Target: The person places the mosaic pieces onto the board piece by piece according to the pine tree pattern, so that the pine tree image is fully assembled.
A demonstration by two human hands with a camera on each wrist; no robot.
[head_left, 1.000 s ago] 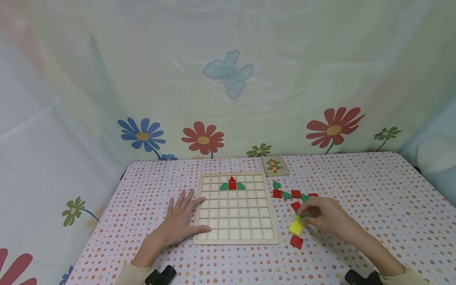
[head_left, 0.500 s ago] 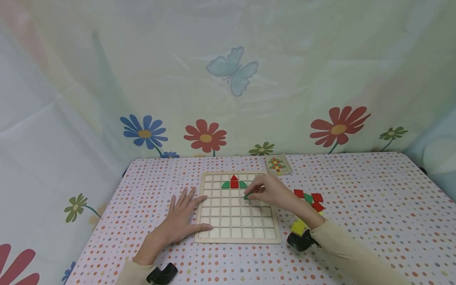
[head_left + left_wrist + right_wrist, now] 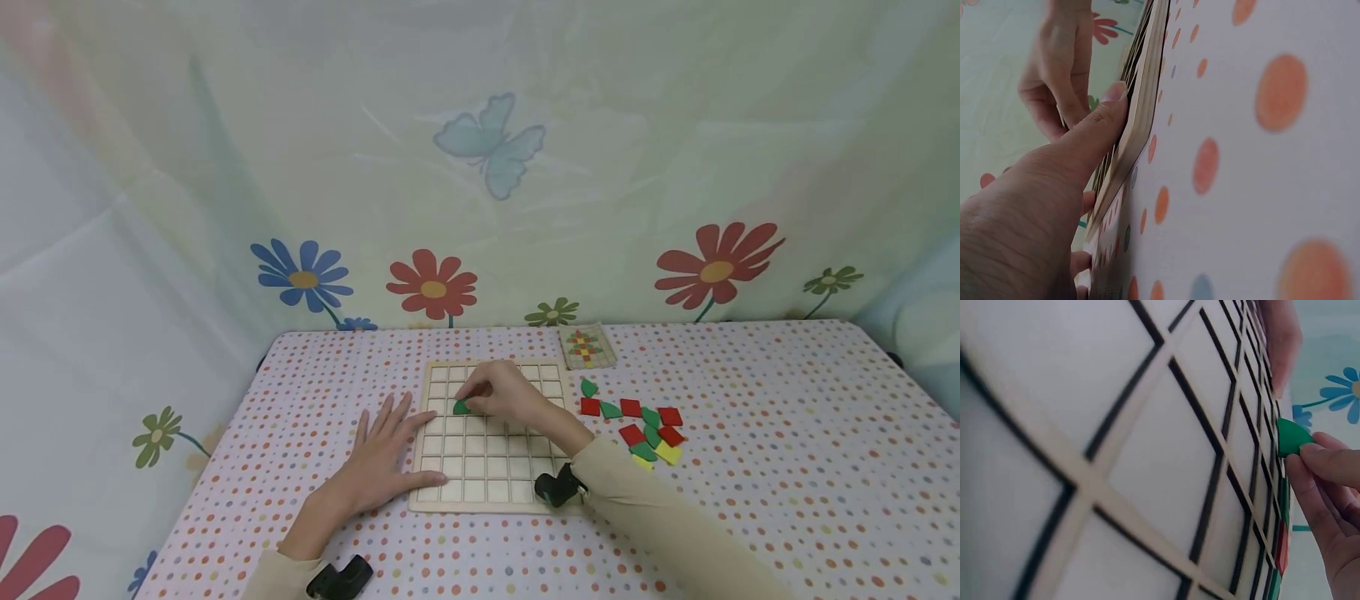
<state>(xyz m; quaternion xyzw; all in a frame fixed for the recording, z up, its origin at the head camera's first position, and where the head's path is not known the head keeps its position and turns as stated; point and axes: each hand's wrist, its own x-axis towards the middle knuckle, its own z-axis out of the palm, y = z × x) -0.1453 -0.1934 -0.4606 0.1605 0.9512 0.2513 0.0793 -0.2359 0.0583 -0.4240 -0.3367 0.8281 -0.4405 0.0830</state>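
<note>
Green quarter-round tile [image 3: 1292,437], plain, thin, pinched in right fingers [image 3: 1330,465], left fingers [image 3: 417,422] spread

Creased pale-green backdrop [image 3: 337,125] at far edge of dotted white tablecloth [image 3: 787,433]; lt.-blue printed butterfly [image 3: 491,148] up ctr., blue flower [image 3: 302,279] far L, red flowers [image 3: 716,272] ctr. & far R. Whitish drape [image 3: 67,358] on L w/ folds. Light soft.
</note>
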